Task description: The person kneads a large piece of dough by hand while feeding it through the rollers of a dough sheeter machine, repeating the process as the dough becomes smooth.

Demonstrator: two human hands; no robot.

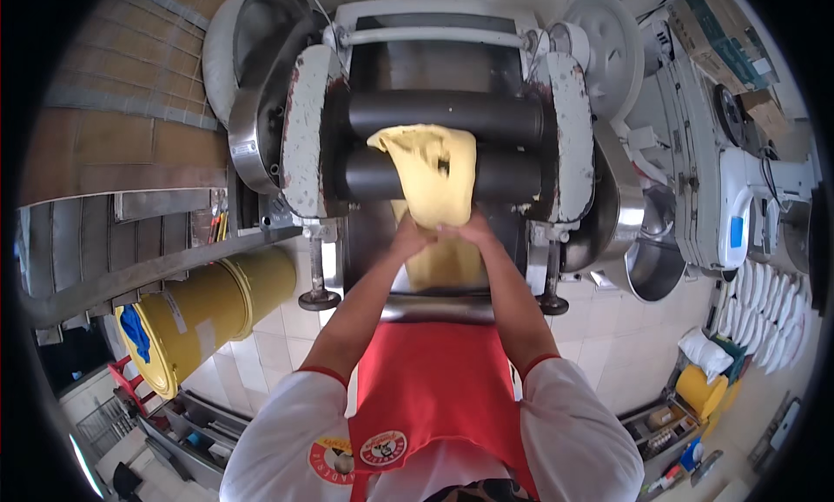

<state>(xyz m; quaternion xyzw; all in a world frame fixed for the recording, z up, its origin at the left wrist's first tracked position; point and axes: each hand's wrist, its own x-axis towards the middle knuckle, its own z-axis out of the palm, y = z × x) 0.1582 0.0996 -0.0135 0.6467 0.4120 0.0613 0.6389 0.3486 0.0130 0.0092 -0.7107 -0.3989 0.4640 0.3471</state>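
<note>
A pale yellow sheet of dough (pixel 443 185) drapes over the two dark rollers of a dough sheeter (pixel 567 137), its upper edge ragged, with a small dark hole. At the dough's near end, my left hand (pixel 412 239) and my right hand (pixel 476 232) hold it from below, close together. Most of my fingers are hidden under the dough. Below my hands, more yellow dough (pixel 445 263) lies on the machine's lower tray, blurred.
Metal bowls (pixel 656 267) stand right of the sheeter, near a white scale-like device (pixel 738 211). To the left are yellow barrels (pixel 200 315) and a metal-edged rack (pixel 130 293). Black-knobbed levers (pixel 320 300) stick out from the machine's front corners.
</note>
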